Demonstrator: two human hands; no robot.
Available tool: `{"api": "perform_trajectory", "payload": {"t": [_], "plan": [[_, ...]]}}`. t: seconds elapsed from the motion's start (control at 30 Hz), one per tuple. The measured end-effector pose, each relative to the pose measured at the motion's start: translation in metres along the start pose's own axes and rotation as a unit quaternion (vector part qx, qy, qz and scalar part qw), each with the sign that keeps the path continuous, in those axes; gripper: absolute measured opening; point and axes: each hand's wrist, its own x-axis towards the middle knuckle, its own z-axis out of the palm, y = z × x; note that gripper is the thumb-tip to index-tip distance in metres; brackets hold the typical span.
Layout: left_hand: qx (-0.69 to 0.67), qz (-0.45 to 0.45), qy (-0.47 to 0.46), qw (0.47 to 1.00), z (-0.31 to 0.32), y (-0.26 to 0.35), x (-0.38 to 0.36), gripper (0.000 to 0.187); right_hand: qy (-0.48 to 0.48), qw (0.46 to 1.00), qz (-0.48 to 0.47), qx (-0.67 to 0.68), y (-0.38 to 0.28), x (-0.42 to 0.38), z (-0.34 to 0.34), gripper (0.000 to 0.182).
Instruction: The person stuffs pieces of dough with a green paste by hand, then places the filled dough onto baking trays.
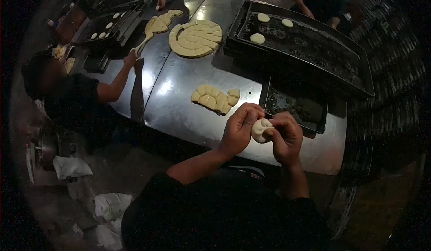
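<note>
Between my two hands, above the front edge of the metal table (179, 121), is a ball of dough (260, 131) with pinched folds on its face. My left hand (242, 127) grips its left side with thumb and fingers. My right hand (286, 139) presses thumb and fingertips into its right side. Just beyond my left hand, a group of cut dough pieces (210, 97) lies on the metal. Behind my right hand stands a small dark tray (321, 127) with an oily bottom.
A large black baking tray (368, 78) holds a few dough rounds (257, 38). Further back lies a big coil of cut dough (195, 38). At the left, a co-worker (74, 89) holds a dough strip (144, 41). Other people's hands (161, 0) show along the far edge.
</note>
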Motion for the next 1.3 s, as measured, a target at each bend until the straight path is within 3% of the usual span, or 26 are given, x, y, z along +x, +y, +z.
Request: {"api": "perform_trajectory", "payload": {"t": [0.03, 0.07, 0.13, 0.2, 0.33, 0.4, 0.47, 0.53, 0.57, 0.67, 0.73, 0.87, 0.93, 1.0, 1.07, 1.1, 1.13, 1.2, 1.27, 1.3], "plan": [[-0.021, -0.051, 0.057, 0.997, 0.003, 0.000, -0.002, 0.031, 0.044, 0.992, -0.067, -0.099, 0.005, -0.001, 0.007, 0.013], [-0.042, -0.102, 0.113, 0.987, 0.006, 0.000, -0.004, 0.034, 0.042, 0.992, -0.065, -0.097, 0.004, -0.003, 0.013, 0.013], [-0.068, -0.127, 0.130, 0.981, 0.003, -0.009, 0.004, 0.039, 0.063, 0.964, -0.105, -0.235, 0.003, -0.003, 0.022, 0.014], [-0.153, -0.230, 0.196, 0.941, -0.003, -0.010, 0.009, 0.045, 0.030, 0.957, -0.132, -0.258, -0.002, 0.000, 0.024, 0.019], [-0.043, -0.257, 0.087, 0.962, -0.020, -0.018, 0.009, 0.056, -0.038, 0.949, -0.119, -0.290, 0.006, -0.006, 0.020, 0.030], [-0.037, -0.279, 0.067, 0.957, -0.022, -0.018, 0.004, 0.059, -0.113, 0.966, -0.057, -0.225, -0.001, 0.005, 0.010, 0.028], [-0.106, -0.296, 0.070, 0.947, -0.022, -0.020, -0.001, 0.058, -0.143, 0.980, 0.101, -0.098, -0.018, 0.019, 0.010, 0.023], [-0.124, -0.280, 0.040, 0.951, -0.027, -0.028, -0.006, 0.059, -0.241, 0.953, 0.120, -0.136, -0.010, 0.023, 0.005, 0.022], [-0.172, -0.326, 0.040, 0.929, -0.030, -0.031, -0.008, 0.058, -0.239, 0.952, 0.128, -0.141, -0.004, 0.021, 0.008, 0.022], [-0.323, -0.408, 0.089, 0.849, -0.026, -0.063, -0.016, 0.057, -0.185, 0.942, 0.002, -0.282, 0.008, 0.007, 0.027, 0.026], [-0.431, -0.480, 0.106, 0.757, -0.026, -0.071, -0.020, 0.057, -0.172, 0.929, -0.044, -0.324, 0.013, -0.004, 0.041, 0.026], [-0.429, -0.505, 0.117, 0.740, -0.024, -0.114, -0.040, 0.058, -0.172, 0.913, 0.027, -0.368, 0.039, -0.024, 0.043, 0.020], [-0.248, -0.533, 0.072, 0.806, -0.030, -0.127, -0.051, 0.057, -0.177, 0.915, 0.086, -0.353, 0.069, -0.031, 0.035, 0.013], [-0.030, -0.465, 0.113, 0.878, -0.040, -0.145, -0.065, 0.053, -0.187, 0.892, 0.104, -0.399, 0.115, -0.050, 0.032, 0.012], [0.031, -0.449, 0.153, 0.880, -0.063, -0.171, -0.086, 0.042, -0.185, 0.883, 0.143, -0.407, 0.193, -0.091, 0.028, 0.011], [0.047, -0.444, 0.182, 0.876, -0.069, -0.158, -0.087, 0.038, -0.185, 0.893, 0.277, -0.303, 0.219, -0.106, 0.025, 0.016], [0.049, -0.420, 0.205, 0.883, -0.079, -0.159, -0.093, 0.035, -0.183, 0.890, 0.285, -0.305, 0.211, -0.098, 0.023, 0.016], [0.061, -0.406, 0.204, 0.889, -0.102, -0.157, -0.105, 0.030, -0.237, 0.883, 0.188, -0.360, 0.189, -0.069, 0.024, 0.022], [0.084, -0.320, 0.252, 0.910, -0.117, -0.153, -0.106, 0.026, -0.165, 0.901, 0.128, -0.379, 0.146, -0.014, 0.030, 0.029], [0.085, -0.325, 0.251, 0.908, -0.120, -0.148, -0.104, 0.026, -0.106, 0.929, 0.152, -0.321, 0.132, 0.003, 0.034, 0.034]]}}
